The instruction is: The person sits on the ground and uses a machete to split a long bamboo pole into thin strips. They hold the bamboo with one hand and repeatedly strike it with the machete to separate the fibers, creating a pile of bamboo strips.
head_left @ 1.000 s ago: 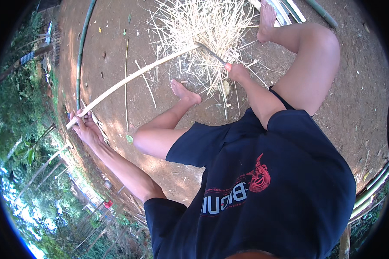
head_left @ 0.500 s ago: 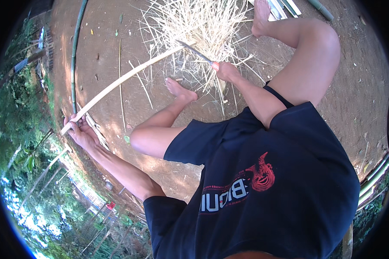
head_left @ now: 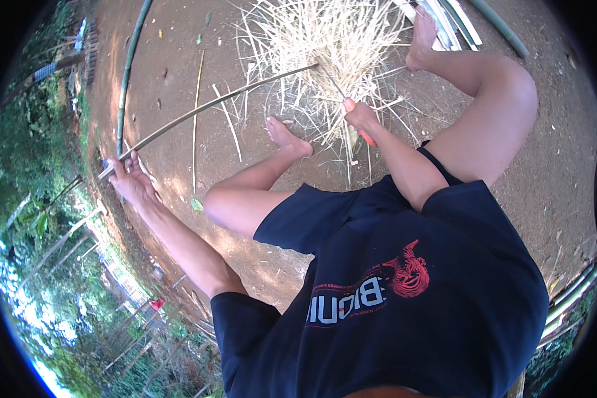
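Out to the left, my left hand [head_left: 132, 180] is closed around the near end of a long bamboo strip [head_left: 212, 105]. The strip slants up and right, a narrow dark side showing, and its far end lies over a heap of pale shavings [head_left: 351, 33]. My right hand [head_left: 362, 118] grips the orange handle of a knife [head_left: 349, 104]. Its thin blade points up and left toward the strip's far end; whether the two touch I cannot tell.
My bare feet flank the heap on the brown dirt ground [head_left: 179, 86]. A green bamboo pole [head_left: 127, 73] lies at the left, another pole [head_left: 501, 28] at the upper right beside split bamboo pieces [head_left: 454, 23]. More bamboo lengths [head_left: 567, 302] lie at the right edge.
The bamboo strip has turned from its broad pale face to a narrow darker side. The knife blade now points more steeply upward, and more of its handle shows below my right hand.
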A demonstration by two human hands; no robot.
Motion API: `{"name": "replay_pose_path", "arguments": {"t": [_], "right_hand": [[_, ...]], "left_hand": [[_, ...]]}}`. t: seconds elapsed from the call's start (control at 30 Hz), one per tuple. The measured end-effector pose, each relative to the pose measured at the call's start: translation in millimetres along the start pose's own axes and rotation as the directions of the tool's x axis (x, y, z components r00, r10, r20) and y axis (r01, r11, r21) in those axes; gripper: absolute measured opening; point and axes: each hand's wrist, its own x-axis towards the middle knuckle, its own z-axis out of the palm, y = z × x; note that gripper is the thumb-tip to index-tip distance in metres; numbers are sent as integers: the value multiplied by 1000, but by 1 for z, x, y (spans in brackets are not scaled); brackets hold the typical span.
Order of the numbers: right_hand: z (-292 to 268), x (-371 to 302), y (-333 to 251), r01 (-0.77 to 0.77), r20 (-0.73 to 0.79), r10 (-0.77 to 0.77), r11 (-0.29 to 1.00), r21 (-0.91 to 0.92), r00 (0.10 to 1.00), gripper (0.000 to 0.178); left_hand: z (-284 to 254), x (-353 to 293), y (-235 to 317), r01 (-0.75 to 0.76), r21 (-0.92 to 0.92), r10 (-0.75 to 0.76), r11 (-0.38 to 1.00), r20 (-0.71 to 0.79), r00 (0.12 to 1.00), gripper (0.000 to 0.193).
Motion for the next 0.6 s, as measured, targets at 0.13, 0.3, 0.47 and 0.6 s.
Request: {"name": "replay_pose_path", "arguments": {"t": [0.13,0.3,0.47,0.6], "right_hand": [[-26,-44,-61,64,138,-75,994,84,988,30],[-21,-111,-126,374,164,-394,917,141,904,36],[-23,-174,-168,674,151,-679,733,88,718,32],[-40,-190,-174,744,111,-745,665,59,658,30]], "left_hand": [[29,-16,6,-45,87,56,995,-124,991,23],[35,-24,11,-133,88,136,987,-32,990,29],[41,-42,13,-167,38,162,985,100,982,23],[47,-52,19,-174,48,164,984,161,973,19]]}}
